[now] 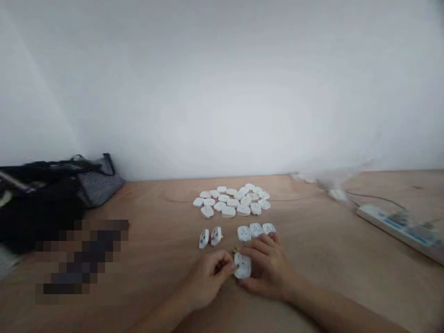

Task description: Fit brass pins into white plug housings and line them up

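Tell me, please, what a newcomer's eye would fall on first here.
Probably the cluster of white plug-like pieces, spread on the table toward the wall. Nearer the camera, the right hand holds one white piece while the left hand meets its edge. A dark bag at far left and a power strip at far right frame the scene.

Over on the left, a dark bag (52, 203) slumps on the table (156, 259) near the wall (222, 92); to the right lie a power strip (385, 222) and clear plastic (342, 178).
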Available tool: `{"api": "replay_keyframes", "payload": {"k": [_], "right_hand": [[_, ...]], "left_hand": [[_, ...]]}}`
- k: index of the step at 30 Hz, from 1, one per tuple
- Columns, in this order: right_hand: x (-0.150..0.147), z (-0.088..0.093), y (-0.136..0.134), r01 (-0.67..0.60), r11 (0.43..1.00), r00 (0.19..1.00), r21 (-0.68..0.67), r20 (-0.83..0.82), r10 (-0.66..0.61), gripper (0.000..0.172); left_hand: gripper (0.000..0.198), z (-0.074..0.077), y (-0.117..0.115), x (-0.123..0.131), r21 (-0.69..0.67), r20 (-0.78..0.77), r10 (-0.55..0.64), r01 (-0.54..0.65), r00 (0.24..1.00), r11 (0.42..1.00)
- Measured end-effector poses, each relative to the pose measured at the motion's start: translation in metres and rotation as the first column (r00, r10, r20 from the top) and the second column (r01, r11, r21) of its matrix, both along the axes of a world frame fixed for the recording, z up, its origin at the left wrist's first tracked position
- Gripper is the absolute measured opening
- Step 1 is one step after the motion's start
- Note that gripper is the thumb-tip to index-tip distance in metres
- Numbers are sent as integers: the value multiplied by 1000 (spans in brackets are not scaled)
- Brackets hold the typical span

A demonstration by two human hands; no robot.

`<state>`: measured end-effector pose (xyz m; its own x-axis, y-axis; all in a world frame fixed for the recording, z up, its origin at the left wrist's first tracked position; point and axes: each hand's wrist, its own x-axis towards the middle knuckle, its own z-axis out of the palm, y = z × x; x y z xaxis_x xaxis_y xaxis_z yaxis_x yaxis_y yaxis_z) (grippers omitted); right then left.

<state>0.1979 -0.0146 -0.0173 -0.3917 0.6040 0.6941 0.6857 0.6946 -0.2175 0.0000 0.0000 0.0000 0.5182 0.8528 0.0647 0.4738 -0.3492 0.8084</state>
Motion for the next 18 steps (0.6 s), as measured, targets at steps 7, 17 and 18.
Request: {"api": "replay_keyframes", "payload": {"k": [7,17,18], "right_hand": [[4,6,0,-48,999,999,5,15,47,41],[23,3,11,14,989,999,-148,-37,-20,41],[22,3,11,6,988,999,-151,-34,-12,42]], "left_hand": [[17,-10,5,6,46,47,141,-143,989,989],[16,-3,10,-9,205,-203,58,-15,978,979],[19,-2,9,-7,221,-218,40,9,975,975]]}}
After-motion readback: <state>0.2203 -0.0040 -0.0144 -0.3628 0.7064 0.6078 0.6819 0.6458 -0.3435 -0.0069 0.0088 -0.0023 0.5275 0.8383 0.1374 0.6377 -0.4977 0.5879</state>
